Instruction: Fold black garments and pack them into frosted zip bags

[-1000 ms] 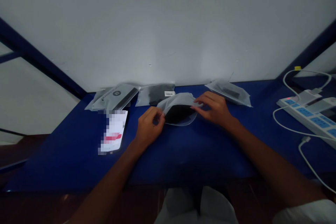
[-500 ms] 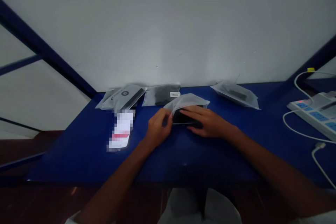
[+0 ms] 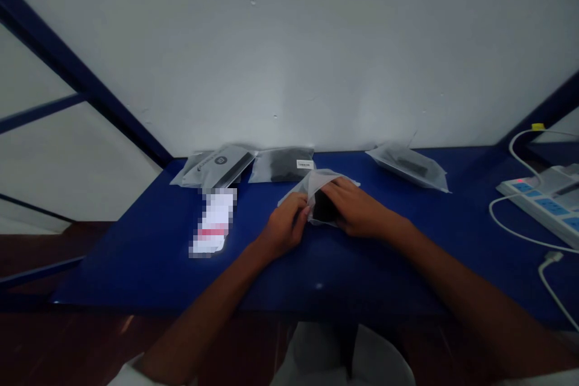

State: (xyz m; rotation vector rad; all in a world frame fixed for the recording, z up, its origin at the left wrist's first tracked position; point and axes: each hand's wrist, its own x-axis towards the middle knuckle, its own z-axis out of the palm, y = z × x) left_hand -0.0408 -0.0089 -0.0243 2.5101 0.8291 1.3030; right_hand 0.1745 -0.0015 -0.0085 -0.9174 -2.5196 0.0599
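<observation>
Over the middle of the table, a frosted translucent plastic bag point(image 3: 320, 177) has its mouth spread toward me. My left hand point(image 3: 286, 224) is closed on the bag's left edge, thumb and fingers pinched together. A black item point(image 3: 324, 207) shows in the bag's mouth; its kind is hidden by the dark and by my fingers. My right hand point(image 3: 362, 210) curls round the right side of this item, its fingertips inside the opening and partly out of sight.
A phone point(image 3: 214, 223) with a lit, blurred screen lies on the blue table point(image 3: 149, 265). Along the wall lie printed bags point(image 3: 226, 164), a labelled bag with dark contents point(image 3: 284, 165) and another frosted bag point(image 3: 409, 166). At right are a power strip point(image 3: 543, 208) and a white cable point(image 3: 552, 258).
The right hand's fingers have moved from lying across the black item to curling deeper into the bag's mouth. The bag has bunched up between my hands. The camera view has shifted slightly.
</observation>
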